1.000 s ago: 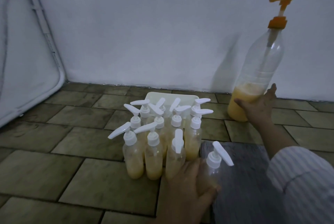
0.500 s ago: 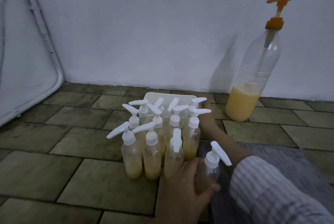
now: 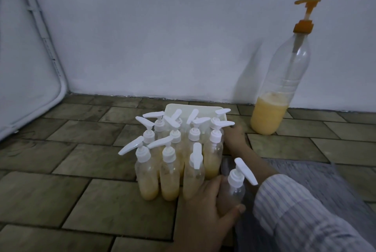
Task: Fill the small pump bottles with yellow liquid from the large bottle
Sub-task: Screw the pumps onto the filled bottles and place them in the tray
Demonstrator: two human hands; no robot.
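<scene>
One small bottle (image 3: 234, 189), clear and seemingly empty, sits in the left hand (image 3: 205, 209), fingers and thumb curled round its lower body; white pump head on, nozzle pointing to about 4 o'clock. It stands at 5 o'clock from the cluster, just beside the front row, by the edge of the grey mat (image 3: 317, 178).

Right hand (image 3: 234, 135) has changed most: 1 s ago it was gripping the base of the large bottle (image 3: 278, 89); now it's off it and down on the floor w/ fingers against the right flank of the cluster, at 3 o'clock, touching the rear-right filled bottle (image 3: 212, 156). Whether those fingers are curled round anything or just pressing, can't tell; part hidden behind bottles. Striped sleeve (image 3: 295, 215) crosses the lower right.

Large bottle now stands free at 2 o'clock, upright by the wall (image 3: 183, 38), well apart from both hands, orange pump (image 3: 304, 17) on, yellow liquid only in the bottom quarter or so.

Filled cluster (image 3: 175, 150): approx. ten small bottles, packed touching, pale tray (image 3: 193, 109) at 12 o'clock behind them.

Meaning, as I read it: no dispensing at this moment. Source was let go, so the right hand is prob. tidying or bracing the done batch. Held bottle not yet filled; its pump has to come off first, then the source must be fetched again.
</scene>
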